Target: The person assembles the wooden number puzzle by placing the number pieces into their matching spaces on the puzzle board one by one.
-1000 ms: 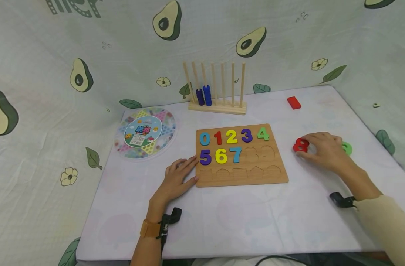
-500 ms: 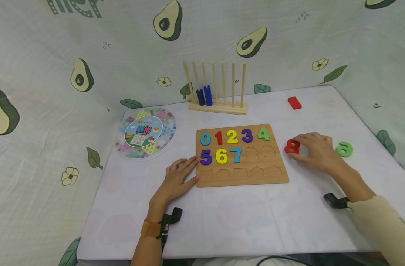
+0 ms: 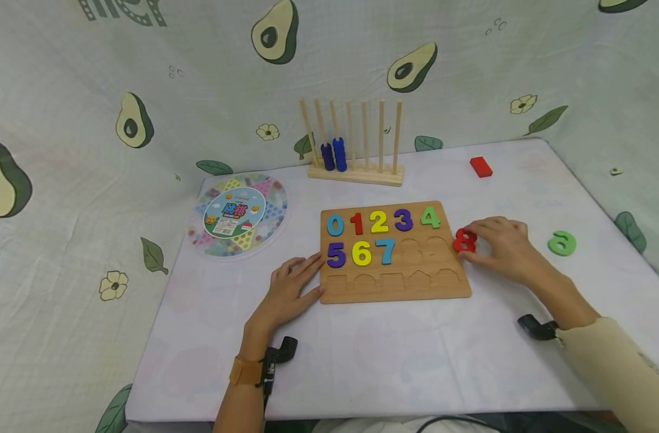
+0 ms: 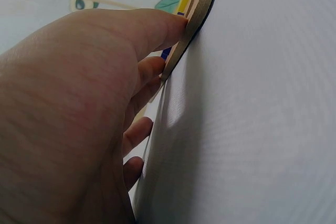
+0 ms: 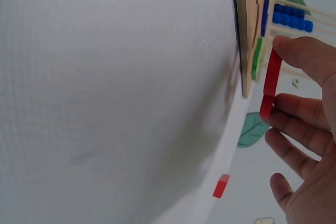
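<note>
A wooden number puzzle board (image 3: 394,288) lies mid-table, with coloured numerals 0 to 7 seated in its top two rows. Bare recesses show right of the blue 7 (image 3: 385,251) and along the bottom row. My left hand (image 3: 292,290) rests at the board's left edge, fingers fairly straight, thumb and fingertips touching the edge. Between thumb and fingers my right hand (image 3: 499,248) pinches a red number 8 (image 3: 464,240) at the board's right edge. In the right wrist view the red 8 (image 5: 271,80) appears edge-on, raised off the table.
A green numeral (image 3: 562,243) lies right of my right hand. Farther back is a red block (image 3: 481,167). Behind the board stands a wooden peg rack (image 3: 356,174) with blue beads on two pegs. A round, colourful lidded container (image 3: 237,214) sits at the back left.
My right hand has carried the red 8 leftward, from the open tabletop to the board's right edge. The green numeral is now uncovered. My left hand has stayed in place.
</note>
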Demonstrator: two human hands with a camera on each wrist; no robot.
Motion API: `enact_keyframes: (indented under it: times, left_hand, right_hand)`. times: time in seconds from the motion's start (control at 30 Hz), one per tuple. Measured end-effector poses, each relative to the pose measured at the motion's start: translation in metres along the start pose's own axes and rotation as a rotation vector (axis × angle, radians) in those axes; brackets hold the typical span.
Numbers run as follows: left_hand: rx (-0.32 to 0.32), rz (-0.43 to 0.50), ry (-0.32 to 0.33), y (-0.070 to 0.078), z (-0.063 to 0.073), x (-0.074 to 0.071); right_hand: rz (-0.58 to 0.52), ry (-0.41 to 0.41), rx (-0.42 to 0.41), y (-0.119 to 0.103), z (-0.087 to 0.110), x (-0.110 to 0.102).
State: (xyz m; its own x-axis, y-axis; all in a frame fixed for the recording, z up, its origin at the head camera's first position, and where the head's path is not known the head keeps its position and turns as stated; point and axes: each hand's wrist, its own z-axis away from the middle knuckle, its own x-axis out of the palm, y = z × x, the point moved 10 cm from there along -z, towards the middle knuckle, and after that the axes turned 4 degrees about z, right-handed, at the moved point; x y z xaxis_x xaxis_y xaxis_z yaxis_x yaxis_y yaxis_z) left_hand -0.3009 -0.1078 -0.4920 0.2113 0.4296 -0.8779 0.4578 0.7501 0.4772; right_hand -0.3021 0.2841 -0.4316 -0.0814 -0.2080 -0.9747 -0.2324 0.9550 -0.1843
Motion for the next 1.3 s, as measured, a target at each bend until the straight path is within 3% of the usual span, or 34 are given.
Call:
enact_keyframes:
  times: [0.77, 1.3]
  left_hand:
    - [0.011, -0.004, 0.000, 0.000, 0.000, -0.001]
    - [0.022, -0.005, 0.010, -0.001, 0.001, -0.001]
  right_hand:
    - [-0.060, -0.069, -0.078, -0.041, -0.017, 0.013]
    - [-0.088, -0.084, -0.180, -0.066, -0.029, 0.028]
